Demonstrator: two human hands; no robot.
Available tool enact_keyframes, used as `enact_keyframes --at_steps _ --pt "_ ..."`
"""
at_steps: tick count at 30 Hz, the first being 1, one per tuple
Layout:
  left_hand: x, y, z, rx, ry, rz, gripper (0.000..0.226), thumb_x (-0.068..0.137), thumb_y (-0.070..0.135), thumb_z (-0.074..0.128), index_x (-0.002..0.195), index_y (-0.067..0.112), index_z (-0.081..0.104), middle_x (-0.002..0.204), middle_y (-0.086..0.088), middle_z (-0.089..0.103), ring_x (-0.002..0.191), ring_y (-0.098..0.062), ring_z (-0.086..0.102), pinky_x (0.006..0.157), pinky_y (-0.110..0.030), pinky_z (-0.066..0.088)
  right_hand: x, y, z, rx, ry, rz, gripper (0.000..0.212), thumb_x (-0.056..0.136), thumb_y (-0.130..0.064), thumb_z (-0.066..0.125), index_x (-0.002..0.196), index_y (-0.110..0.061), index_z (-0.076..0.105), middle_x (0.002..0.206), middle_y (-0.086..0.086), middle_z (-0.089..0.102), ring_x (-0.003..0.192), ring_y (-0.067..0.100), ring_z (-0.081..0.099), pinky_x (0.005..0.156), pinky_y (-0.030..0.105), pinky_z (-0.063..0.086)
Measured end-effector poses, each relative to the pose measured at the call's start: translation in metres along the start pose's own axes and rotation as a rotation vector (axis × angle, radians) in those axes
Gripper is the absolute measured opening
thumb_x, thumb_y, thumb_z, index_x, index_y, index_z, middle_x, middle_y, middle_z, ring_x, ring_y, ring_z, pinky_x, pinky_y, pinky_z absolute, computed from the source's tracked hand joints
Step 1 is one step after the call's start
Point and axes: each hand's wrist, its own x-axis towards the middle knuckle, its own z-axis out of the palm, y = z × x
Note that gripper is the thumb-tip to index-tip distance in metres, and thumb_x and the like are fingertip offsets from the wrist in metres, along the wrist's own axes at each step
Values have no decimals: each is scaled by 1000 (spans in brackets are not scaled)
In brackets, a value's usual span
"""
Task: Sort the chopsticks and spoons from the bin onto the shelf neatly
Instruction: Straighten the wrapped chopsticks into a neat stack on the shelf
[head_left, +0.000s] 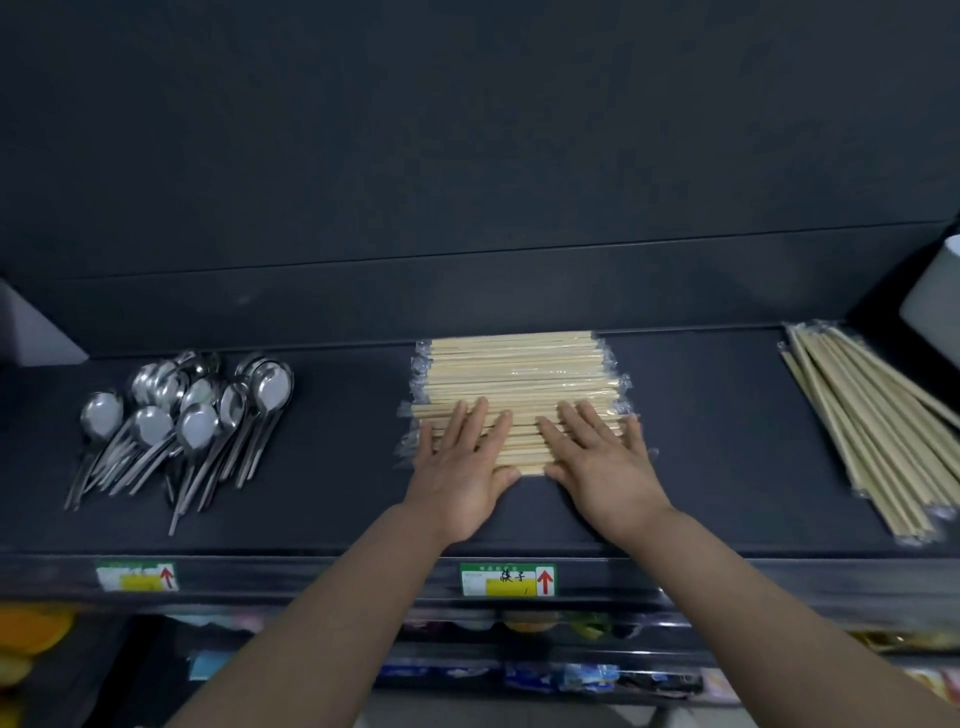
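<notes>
Both flat hands, left hand (464, 466) and right hand (604, 460), press wrapped chopsticks (514, 376)

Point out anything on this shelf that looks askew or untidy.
Two things. The chopstick pile at the right lies diagonally and fanned out, unlike the squared middle stack under the flat left hand and right hand. The spoons at the left are a loose heap, with handles splayed at different angles.
</notes>
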Motion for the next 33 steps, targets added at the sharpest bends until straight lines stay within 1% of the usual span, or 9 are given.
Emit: enact_keyframes --at_steps 5,8,11,13,16,20,25,29,33 --pt "6 3 0 6 31 -20 63 102 51 22 153 32 -10 160 2 -22 146 -18 -23 118 -51 -12 3 3 9 39 123 -12 56 104 -39 25 153 -30 2 161 1 -5 145 18 -19 114 52 -11" --pt "4 3 -2 -16 83 -28 68 100 56 23 153 30 -11 161 3 -18 147 -17 -21 118 -50 -12 0 8 8 43 155 36 63 100 -49 28 153 -32 -2 161 2 -9 141 16 -26 113 52 -14" --pt "5 -3 -6 -147 191 -183 80 95 64 24 153 23 -11 162 2 -15 148 -18 -17 119 -47 -9 2 15 2 42 108 133 80 92 -67 25 151 -31 -14 159 2 -19 142 22 -29 114 53 -14" --pt "9 -12 -8 -264 228 -321 83 95 63 26 154 17 -10 162 -3 -13 149 -20 -15 120 -47 -6 5 20 -3 67 70 188 92 85 -77 24 151 -26 -16 158 2 -21 142 23 -29 116 52 -12" --pt "13 -26 -6 -353 274 -394 86 96 60 32 154 10 -5 162 -9 -8 149 -21 -8 121 -44 -1 9 24 -8 130 75 226 104 77 -85 18 152 -22 -15 159 5 -20 144 21 -26 118 48 -10" --pt "18 -34 -1 -478 323 -410 86 96 56 38 153 4 -1 163 -10 0 150 -20 1 122 -38 0 23 29 -15 279 149 293 106 74 -84 16 153 -17 -9 160 6 -14 147 18 -16 119 42 -4" --pt "22 -33 1 -551 369 -363 75 97 52 41 153 10 16 159 -7 25 145 -23 23 122 -38 7 34 27 -14 466 134 305 96 86 -70 34 154 -10 0 161 6 -2 148 16 -3 120 35 4" --pt "22 -32 0 -596 362 -385 77 96 54 43 155 16 10 158 -2 26 146 -26 20 116 -44 27 35 24 -12 447 140 301 86 92 -63 35 154 -13 4 161 2 4 148 18 3 118 35 11" --pt "20 -35 1 -690 395 -403 82 95 46 51 155 19 1 156 2 29 138 -20 37 110 -35 36 35 30 -10 472 157 302 82 93 -61 35 154 -16 4 161 1 6 148 20 4 118 37 15"
